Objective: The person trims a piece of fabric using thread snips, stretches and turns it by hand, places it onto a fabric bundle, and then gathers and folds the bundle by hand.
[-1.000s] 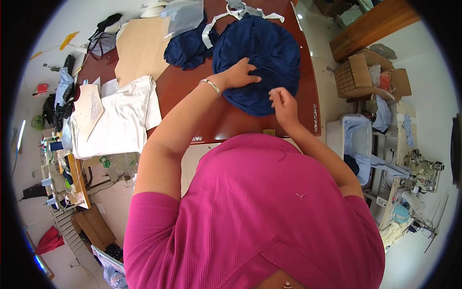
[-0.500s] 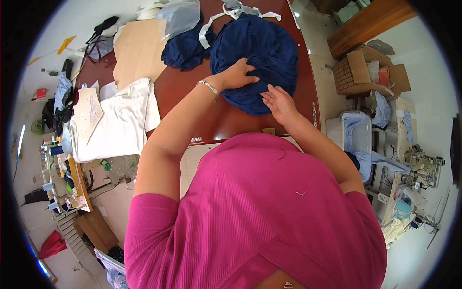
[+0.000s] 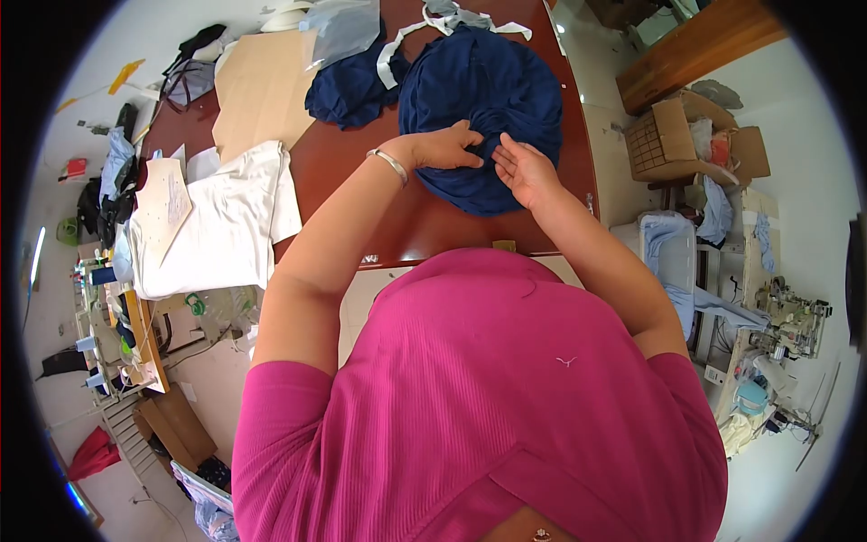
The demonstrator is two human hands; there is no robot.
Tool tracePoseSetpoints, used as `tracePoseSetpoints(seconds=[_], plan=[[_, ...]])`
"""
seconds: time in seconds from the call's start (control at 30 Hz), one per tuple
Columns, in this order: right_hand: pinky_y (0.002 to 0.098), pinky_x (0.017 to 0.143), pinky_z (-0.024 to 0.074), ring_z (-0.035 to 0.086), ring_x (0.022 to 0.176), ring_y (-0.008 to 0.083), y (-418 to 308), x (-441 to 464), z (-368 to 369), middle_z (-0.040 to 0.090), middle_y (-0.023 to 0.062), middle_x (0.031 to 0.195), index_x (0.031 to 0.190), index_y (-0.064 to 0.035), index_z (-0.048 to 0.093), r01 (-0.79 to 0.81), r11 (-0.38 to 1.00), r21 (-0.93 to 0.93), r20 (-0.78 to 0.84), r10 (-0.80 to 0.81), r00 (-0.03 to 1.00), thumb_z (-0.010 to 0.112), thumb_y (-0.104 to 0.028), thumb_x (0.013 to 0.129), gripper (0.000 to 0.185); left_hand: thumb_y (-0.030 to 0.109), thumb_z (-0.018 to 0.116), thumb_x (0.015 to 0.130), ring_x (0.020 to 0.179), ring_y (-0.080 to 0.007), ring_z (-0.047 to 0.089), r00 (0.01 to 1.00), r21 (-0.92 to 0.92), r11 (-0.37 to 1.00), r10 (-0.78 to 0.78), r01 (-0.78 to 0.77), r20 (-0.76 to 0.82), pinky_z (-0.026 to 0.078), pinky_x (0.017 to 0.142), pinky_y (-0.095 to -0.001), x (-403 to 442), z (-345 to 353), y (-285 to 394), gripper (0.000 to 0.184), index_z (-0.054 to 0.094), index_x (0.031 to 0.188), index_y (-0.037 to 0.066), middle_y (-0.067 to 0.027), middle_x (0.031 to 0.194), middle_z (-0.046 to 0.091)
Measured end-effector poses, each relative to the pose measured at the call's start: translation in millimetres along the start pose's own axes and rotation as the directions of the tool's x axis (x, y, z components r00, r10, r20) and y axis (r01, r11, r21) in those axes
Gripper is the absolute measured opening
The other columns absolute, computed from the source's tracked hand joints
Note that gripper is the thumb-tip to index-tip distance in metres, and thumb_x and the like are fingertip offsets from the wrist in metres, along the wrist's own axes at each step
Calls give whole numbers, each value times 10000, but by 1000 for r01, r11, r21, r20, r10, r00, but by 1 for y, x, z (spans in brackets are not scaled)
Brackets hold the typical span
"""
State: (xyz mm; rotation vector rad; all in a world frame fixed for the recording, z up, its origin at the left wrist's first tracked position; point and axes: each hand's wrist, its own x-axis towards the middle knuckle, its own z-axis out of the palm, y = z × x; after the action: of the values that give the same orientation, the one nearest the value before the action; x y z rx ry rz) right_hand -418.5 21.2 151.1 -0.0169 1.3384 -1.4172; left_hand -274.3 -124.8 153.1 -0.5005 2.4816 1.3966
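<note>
A large round bundle of navy blue fabric [image 3: 492, 77] lies on the dark red table, with its folds gathered toward the middle. My left hand [image 3: 444, 147], wearing a bracelet on the wrist, rests on the near left part of the bundle. Its thumb and forefinger are spread apart on the cloth; the other fingertips are partly hidden. At the bundle's near right side is my right hand [image 3: 526, 172], palm turned inward and fingers extended beside the gathered folds. A small gap of navy cloth shows between the two hands.
A smaller navy fabric pile [image 3: 348, 93] lies left of the bundle, under a clear plastic bag [image 3: 341, 32]. White strips [image 3: 388, 63] curl behind. Left are brown pattern paper [image 3: 262, 90] and white fabric [image 3: 221, 221]. A cardboard box [image 3: 664, 140] stands right, beyond the table edge.
My fingers have shifted slightly on the cloth, and my right hand has turned a little. The folds between my hands look more bunched. The bundle stays in place.
</note>
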Motion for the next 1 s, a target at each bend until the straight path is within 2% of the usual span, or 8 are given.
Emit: tracePoseSetpoints(seconds=[0.07, 0.17, 0.3, 0.43, 0.57, 0.67, 0.87, 1.0], plan=[[307, 855, 459, 626, 1113, 211, 1, 3, -1, 642, 109, 1179, 1042, -88, 560, -4, 1000, 25, -4, 4, 1000, 737, -253, 916, 272, 361, 634, 940, 1461, -414, 252, 1000, -104, 995, 7, -10, -28, 326, 1089, -400, 5, 3, -4, 433, 607, 1145, -19, -363, 1479, 328], [292, 846, 453, 628, 1086, 173, 4, 5, -4, 663, 81, 1113, 1019, -97, 573, 10, 996, 87, 40, -14, 999, 727, -225, 921, 223, 340, 644, 932, 1296, -439, 455, 999, 60, 998, -26, 27, -20, 413, 991, -421, -7, -3, 24, 355, 623, 983, -11, -364, 1365, 425], [280, 791, 472, 650, 981, 134, 13, -4, -6, 684, 42, 993, 989, -81, 591, 210, 977, -40, 88, -206, 975, 699, -127, 919, 136, 279, 664, 902, 1131, -455, 517, 909, 233, 966, 193, -110, -369, 441, 956, -450, 13, 22, -4, 290, 618, 936, -5, -306, 1166, 556], [331, 745, 525, 679, 815, 192, 36, 3, -26, 681, 75, 939, 1024, -29, 595, 632, 464, -621, 291, -613, 735, 698, -14, 840, 211, 267, 647, 923, 1106, -404, 530, 917, 152, 986, 125, -72, -378, 429, 963, -437, 21, 12, -14, 276, 621, 939, -8, -217, 1032, 621], [423, 742, 537, 671, 807, 356, 35, -19, -18, 661, 148, 983, 1043, -56, 594, 669, -67, -740, 606, -497, 620, 712, -65, 818, 254, 277, 635, 938, 1084, -378, 527, 915, 110, 990, 126, -91, -383, 414, 967, -426, 24, 8, -17, 289, 618, 910, -10, -195, 961, 622], [459, 715, 530, 674, 819, 374, 42, 2, -23, 666, 147, 945, 1040, -52, 581, 645, -262, -717, 684, -442, 580, 680, -88, 857, 212, 307, 632, 935, 1022, -394, 556, 920, 74, 996, 74, -49, -384, 440, 915, -419, 21, 5, -9, 320, 641, 924, -13, -219, 982, 627], [370, 652, 526, 688, 746, 242, 24, 14, -16, 630, 110, 789, 968, -25, 539, 595, 346, -726, 465, -390, 795, 606, -30, 903, 94, 299, 647, 919, 738, -353, 560, 896, -155, 983, 22, -101, -444, 456, 746, -414, 25, 1, -17, 338, 623, 829, -26, -194, 774, 620], [338, 667, 512, 664, 711, 185, 24, 13, -21, 610, 109, 830, 969, -25, 541, 632, 407, -659, 502, -387, 773, 617, -25, 895, 106, 300, 667, 910, 659, -263, 484, 907, -195, 979, -30, -58, -419, 425, 676, -413, 26, 0, -21, 372, 568, 748, -19, -147, 693, 566]])
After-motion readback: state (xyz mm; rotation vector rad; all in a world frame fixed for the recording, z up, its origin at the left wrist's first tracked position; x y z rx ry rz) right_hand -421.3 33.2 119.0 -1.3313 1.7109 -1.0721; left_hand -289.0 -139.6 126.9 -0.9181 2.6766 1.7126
